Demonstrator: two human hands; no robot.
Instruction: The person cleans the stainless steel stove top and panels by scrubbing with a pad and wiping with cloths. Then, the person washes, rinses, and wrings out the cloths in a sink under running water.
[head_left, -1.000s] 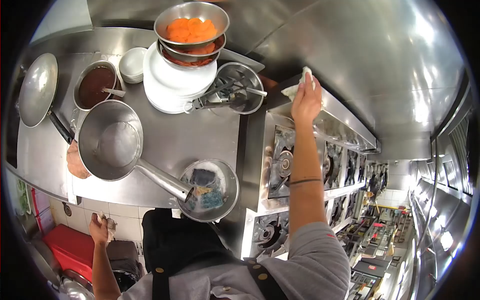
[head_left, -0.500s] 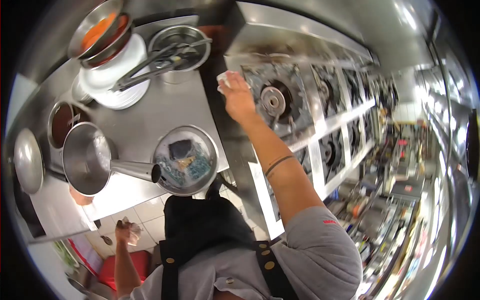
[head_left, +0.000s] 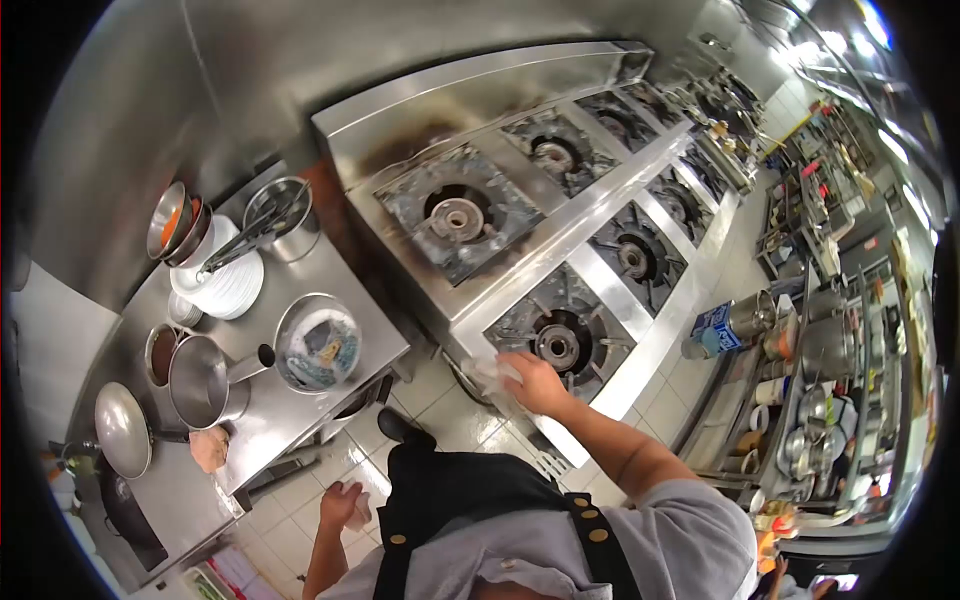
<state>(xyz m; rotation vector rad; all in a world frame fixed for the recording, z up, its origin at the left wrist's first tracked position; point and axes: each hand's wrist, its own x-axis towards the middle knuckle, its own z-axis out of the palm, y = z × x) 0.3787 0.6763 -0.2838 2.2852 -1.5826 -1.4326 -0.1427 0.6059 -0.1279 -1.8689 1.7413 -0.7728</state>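
Note:
My right hand is closed around a pale cloth at the front left corner of the steel stove, beside the front left burner. Lower in the view, my left hand hangs over the tiled floor, its fingers wrapped round a whitish crumpled cloth. To the left, a pan with soapy water and scouring pads rests near the right edge of the steel table.
On the table are an empty saucepan, a pot of brown sauce, a lidlike pan, stacked plates and bowls with orange slices. Shelves with cookware stand at the right.
The view has swung toward the stove. My right hand has moved with its cloth from the stove's back left, down its left side, to the front corner. My left hand still holds its cloth.

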